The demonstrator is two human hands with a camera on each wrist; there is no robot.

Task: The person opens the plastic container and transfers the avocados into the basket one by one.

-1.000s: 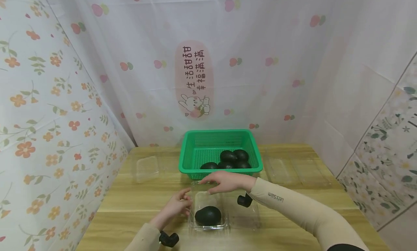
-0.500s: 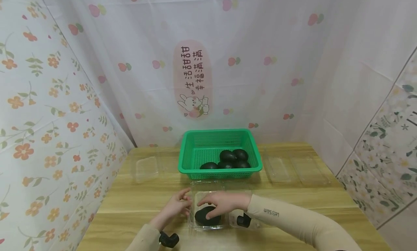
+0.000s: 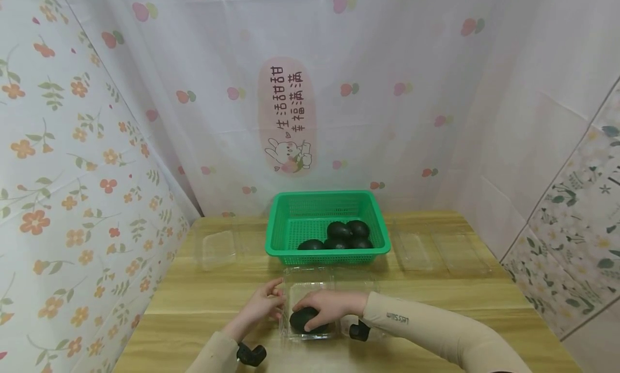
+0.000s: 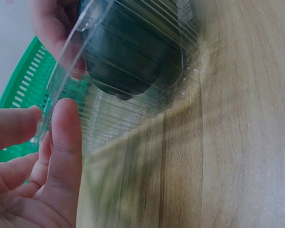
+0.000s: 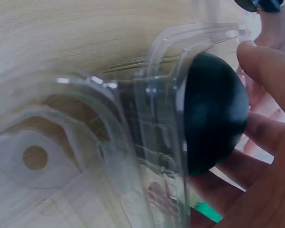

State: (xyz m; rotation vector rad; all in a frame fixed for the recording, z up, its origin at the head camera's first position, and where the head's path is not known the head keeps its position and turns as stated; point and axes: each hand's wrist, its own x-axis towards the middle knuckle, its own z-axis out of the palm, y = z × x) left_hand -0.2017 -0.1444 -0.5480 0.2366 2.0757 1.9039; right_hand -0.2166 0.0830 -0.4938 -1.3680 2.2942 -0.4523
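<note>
An open clear plastic clamshell box lies on the table in front of the basket, its see-through lid folded out to the right. In its near part sits a dark green avocado, also seen through the ribbed wall in the left wrist view. My right hand reaches over from the right and grips the avocado, fingers curled along its side. At the box's left side, my left hand pinches the rim between thumb and fingers.
Behind the box stands a green basket with several more avocados on its right side. One clear box lies at the back left, others at the back right. Patterned curtains enclose the table.
My right hand has come down toward me from the box's far end onto the avocado and now grips it. The left hand has stayed at the rim.
</note>
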